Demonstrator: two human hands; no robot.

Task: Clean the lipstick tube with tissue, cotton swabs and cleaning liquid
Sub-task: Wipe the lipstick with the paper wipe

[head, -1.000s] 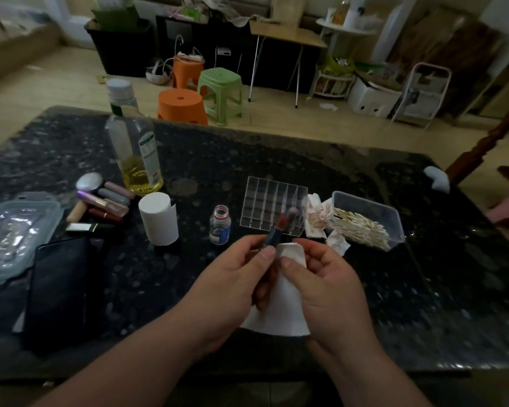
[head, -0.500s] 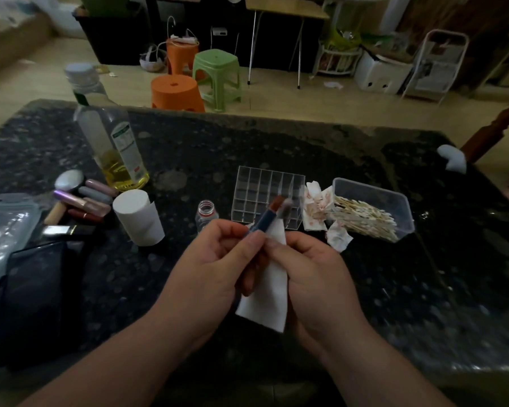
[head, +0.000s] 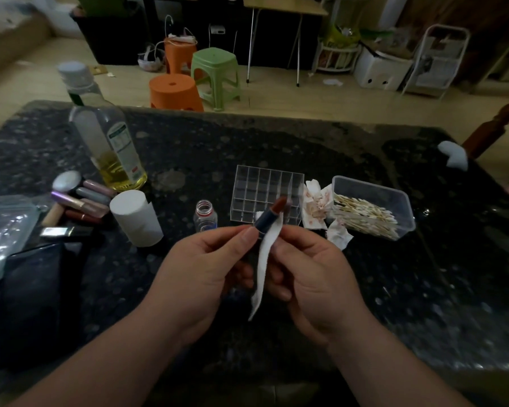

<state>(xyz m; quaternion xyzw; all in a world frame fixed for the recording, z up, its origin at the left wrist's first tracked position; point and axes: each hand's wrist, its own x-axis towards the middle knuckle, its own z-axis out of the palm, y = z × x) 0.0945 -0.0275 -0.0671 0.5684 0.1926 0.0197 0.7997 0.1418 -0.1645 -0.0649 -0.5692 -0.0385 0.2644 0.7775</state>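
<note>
Above the desk (head: 409, 289) we see the left hand (head: 200, 277) pinching the lipstick tube (head: 268, 218) — bullet exposed, base hidden behind the fingers — while the right hand (head: 315, 277) pinches a tissue (head: 264, 259) strip against it; contact point obscured

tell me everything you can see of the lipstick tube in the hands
The lipstick tube is uncapped: a dark blue, smooth-looking barrel with a reddish-brown bullet wound out at its top. It tilts up and to the right, away from the person, held above the dark speckled table in front of a clear grid organiser. The left hand pinches its lower end; a white tissue, held by the right hand, lies against its right side. Its base is hidden.
</note>
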